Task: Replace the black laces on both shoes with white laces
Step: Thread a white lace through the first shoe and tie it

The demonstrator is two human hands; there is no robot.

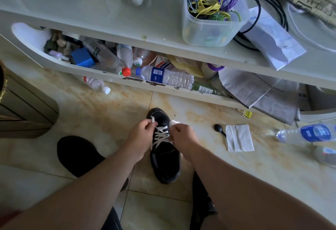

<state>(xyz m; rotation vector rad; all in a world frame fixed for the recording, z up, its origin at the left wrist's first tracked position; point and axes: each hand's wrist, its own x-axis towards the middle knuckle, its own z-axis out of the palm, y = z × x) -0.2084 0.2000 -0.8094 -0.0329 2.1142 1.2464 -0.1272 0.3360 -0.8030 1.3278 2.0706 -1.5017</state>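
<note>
Black shoe (164, 159) — stands on the marbled floor tile (209, 166), toe pointing toward the low white table (127, 21), between the person's two forearms. White lace (161, 136) is threaded in crossings over the upper eyelets.

Left hand (141, 135) — fingers curled, pinching one end of the white lace, whose tip shows above the knuckles at the shoe's left side.

Right hand (182, 135) — fingers curled, pinching the other lace end, whose tip juts out just above it at the shoe's right side.

Second black shoe (77, 155) — on the floor to the left, apart from the first.

Folded white tissue (239, 138) — on the floor right of the hands, a small black spoon-like object (219, 128) touching its left edge.

Plastic water bottle (307, 133) with blue label — lying on the floor at far right.

Table's lower shelf — packed with plastic bottles, among them a blue-labelled bottle (167, 76), a blue box (82, 57) and newspapers (254, 88).

Tabletop — clear plastic tub (214, 30) holding tangled coloured wires; black cable coil (269, 8) just beside it.
</note>
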